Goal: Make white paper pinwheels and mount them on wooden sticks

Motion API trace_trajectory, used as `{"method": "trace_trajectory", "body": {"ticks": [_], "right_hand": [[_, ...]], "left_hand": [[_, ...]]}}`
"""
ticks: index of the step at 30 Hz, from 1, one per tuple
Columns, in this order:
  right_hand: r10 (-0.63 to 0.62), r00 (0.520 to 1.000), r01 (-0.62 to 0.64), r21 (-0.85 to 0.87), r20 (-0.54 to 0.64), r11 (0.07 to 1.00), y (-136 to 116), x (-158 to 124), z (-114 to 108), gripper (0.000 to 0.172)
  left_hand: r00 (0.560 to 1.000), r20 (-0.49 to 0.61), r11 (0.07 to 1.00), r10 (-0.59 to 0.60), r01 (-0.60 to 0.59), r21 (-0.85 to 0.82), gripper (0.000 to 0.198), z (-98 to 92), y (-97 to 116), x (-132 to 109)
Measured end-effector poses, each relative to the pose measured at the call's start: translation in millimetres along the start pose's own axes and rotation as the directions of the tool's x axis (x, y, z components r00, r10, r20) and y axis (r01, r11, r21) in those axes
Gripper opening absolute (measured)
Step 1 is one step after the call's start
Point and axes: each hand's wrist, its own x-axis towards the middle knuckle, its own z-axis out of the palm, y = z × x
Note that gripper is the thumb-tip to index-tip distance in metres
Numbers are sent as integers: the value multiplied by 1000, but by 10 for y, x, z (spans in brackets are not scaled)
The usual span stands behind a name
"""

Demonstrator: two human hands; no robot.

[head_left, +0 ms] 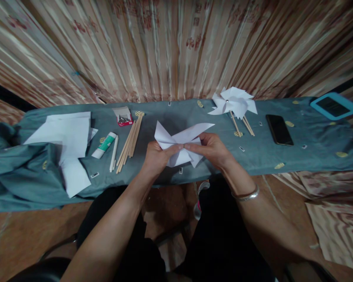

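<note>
A white paper pinwheel [191,133] without a visible stick is held in front of me, just above the cloth-covered table. My left hand [159,156] grips its left side, the thumb pressed near the centre. From the other side, my right hand [213,149] grips it too, and its thumb almost meets the left one at the middle. The fingers behind the paper are hidden. Left of my hands lie a bundle of wooden sticks [130,145], a white pen [113,153], a glue stick [105,145] and a small red box of metal pins [124,117].
White paper sheets [73,133] lie at the left beside bunched cloth [23,172]. Finished pinwheels on sticks [233,102] rest at the back right. Farther right are a black phone [279,129] and a blue-framed tablet [333,105]. A curtain [176,51] hangs behind the table.
</note>
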Motion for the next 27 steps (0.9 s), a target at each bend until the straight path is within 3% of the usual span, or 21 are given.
{"method": "trace_trajectory", "body": {"ticks": [27], "right_hand": [[-16,999,14,-58,-29,998,42,0,-1,41]], "left_hand": [[1000,-1,999,-24,24,32,28,33,-22,26]]}}
